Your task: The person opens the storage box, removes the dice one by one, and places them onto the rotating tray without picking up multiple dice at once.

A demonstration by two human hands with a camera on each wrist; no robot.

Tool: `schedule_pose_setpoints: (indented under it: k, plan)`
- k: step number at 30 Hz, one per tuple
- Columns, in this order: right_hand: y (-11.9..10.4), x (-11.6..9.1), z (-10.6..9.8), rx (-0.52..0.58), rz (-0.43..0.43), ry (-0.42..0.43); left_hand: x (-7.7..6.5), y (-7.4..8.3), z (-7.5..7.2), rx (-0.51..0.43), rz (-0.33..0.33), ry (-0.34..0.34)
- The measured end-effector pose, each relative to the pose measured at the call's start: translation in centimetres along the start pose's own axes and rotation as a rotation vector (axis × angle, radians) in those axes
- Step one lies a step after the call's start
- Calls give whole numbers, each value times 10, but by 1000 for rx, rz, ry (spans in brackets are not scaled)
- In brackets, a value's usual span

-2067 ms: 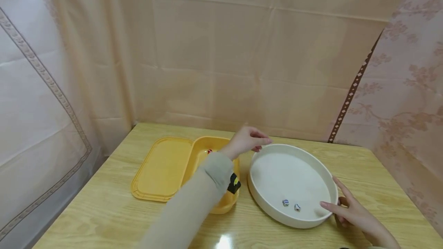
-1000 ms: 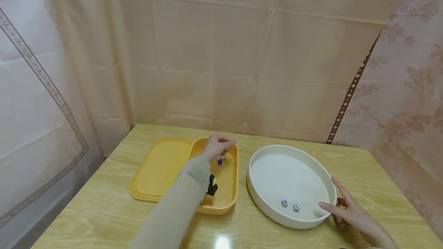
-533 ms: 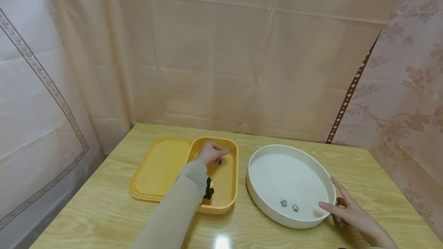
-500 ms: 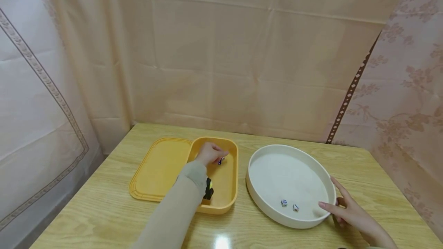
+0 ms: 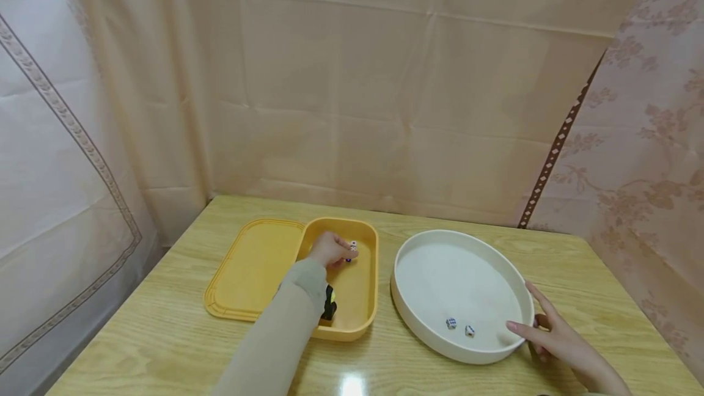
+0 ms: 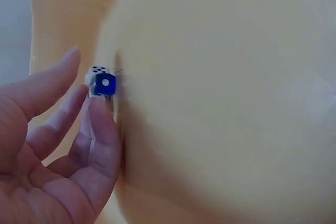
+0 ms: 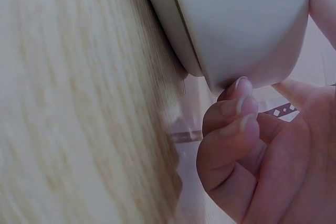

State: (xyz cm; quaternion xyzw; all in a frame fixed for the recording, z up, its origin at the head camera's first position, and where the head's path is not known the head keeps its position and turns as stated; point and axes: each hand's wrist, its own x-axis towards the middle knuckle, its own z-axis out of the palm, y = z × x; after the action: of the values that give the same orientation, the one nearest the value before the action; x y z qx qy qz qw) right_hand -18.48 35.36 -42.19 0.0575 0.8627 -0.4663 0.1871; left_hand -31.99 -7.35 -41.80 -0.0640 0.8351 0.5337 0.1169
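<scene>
Inside the yellow box [image 5: 376, 286], my left hand [image 5: 330, 249] reaches down to a small group of dice near the far end. A blue die [image 6: 105, 84] with one white pip and a white die [image 6: 98, 70] with black pips sit right at its fingertips in the left wrist view; the thumb stands apart from the fingers. My right hand [image 5: 561, 335] holds the rim of the round white tray [image 5: 400, 298], thumb over the inside and fingers against the outer wall. Two white dice with blue pips, one die [image 5: 451, 322] beside another die [image 5: 470, 330], lie in that tray.
A yellow lid [image 5: 253, 267] lies flat on the wooden table [image 5: 165, 347], along the box's left side. Beige cloth [image 5: 352, 90] hangs behind the table, with patterned cloth [image 5: 649, 170] to the right.
My left hand has moved left from beside the white tray to over the yellow box, then down to the dice. My right hand stays on the tray.
</scene>
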Motion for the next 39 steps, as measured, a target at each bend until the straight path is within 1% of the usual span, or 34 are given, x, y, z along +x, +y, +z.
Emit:
schedule_pose_setpoints:
  k: [3,6,20,26,31,39]
  plan:
    - [0,0,0,0,3,2,-1,-2,1,-22,-12,7]
    - [0,0,0,-2,6,2,-2,-2,1,-26,-10,15]
    - [1,1,0,1,15,8,-1,-8,4,21,60,42]
    - [0,1,0,2,21,7,-5,-6,4,38,87,31]
    - [0,1,-1,6,25,-2,-7,-4,4,64,95,20]
    - [0,1,-1,8,21,-5,-8,-3,5,137,119,-17]
